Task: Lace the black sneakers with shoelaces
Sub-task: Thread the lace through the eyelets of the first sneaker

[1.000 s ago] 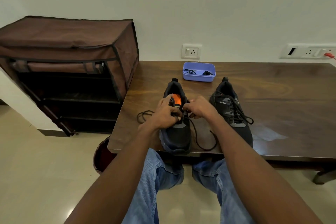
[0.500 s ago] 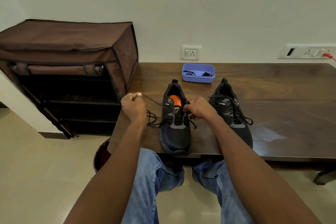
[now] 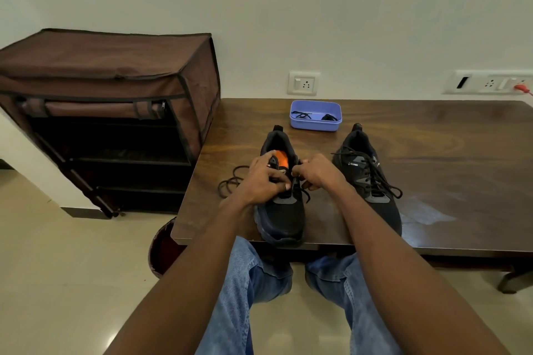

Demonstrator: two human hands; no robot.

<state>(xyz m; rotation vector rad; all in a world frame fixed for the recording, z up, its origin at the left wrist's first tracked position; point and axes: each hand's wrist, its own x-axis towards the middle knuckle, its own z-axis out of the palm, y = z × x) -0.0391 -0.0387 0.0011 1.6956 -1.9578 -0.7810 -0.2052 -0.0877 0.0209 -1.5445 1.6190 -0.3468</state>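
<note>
Two black sneakers stand on the dark wooden table (image 3: 432, 170), toes toward me. The left sneaker (image 3: 284, 216) has an orange insole and is partly laced. My left hand (image 3: 264, 179) lies over its left eyelet row, fingers curled and pinching the black shoelace (image 3: 230, 179), whose slack coils on the table to the left. My right hand (image 3: 315, 171) pinches the lace at the right eyelet row. A short lace end hangs below it. The right sneaker (image 3: 372, 181) is fully laced, its ends loose.
A lilac plastic tray (image 3: 315, 124) holding black laces sits behind the sneakers by the wall. A brown fabric shoe rack (image 3: 109, 112) stands left of the table. A dark red round object (image 3: 161, 248) sits on the floor under the table corner. My denim-clad knees are below the table edge.
My left hand, which had pulled the lace out to the left half a second ago, has come back onto the left sneaker. The slack now lies coiled on the table. My right hand stayed put.
</note>
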